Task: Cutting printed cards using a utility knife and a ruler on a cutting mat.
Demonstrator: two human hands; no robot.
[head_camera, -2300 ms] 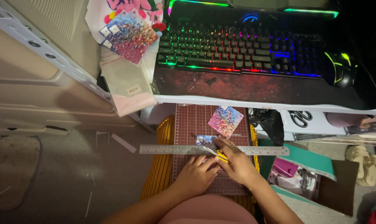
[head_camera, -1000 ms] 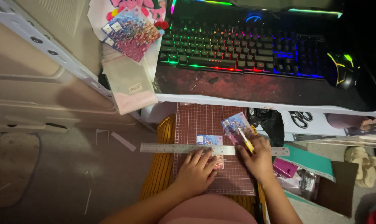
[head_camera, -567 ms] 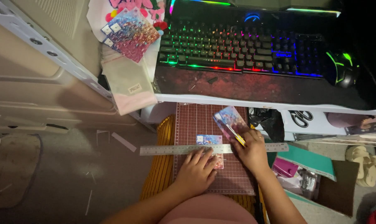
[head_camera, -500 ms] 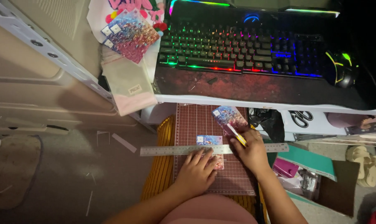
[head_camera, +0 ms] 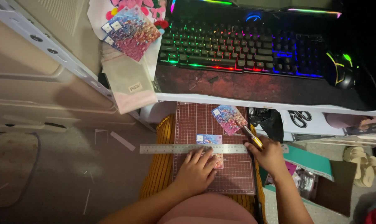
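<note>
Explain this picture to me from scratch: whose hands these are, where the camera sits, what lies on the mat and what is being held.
There is no machine here. A person wears one camera on the head, so the view looks down at their own two bare hands over their lap.

On the lap lies a dark red cutting mat with a grid. A metal ruler lies across it, over a small colourful printed card. The left hand presses flat on the ruler and card. The right hand holds a yellow craft knife at the ruler's right end, its tip beside a second, tilted card on the mat.

Above is a desk with a keyboard lit in rainbow colours, a mouse and a stack of similar cards.
</note>
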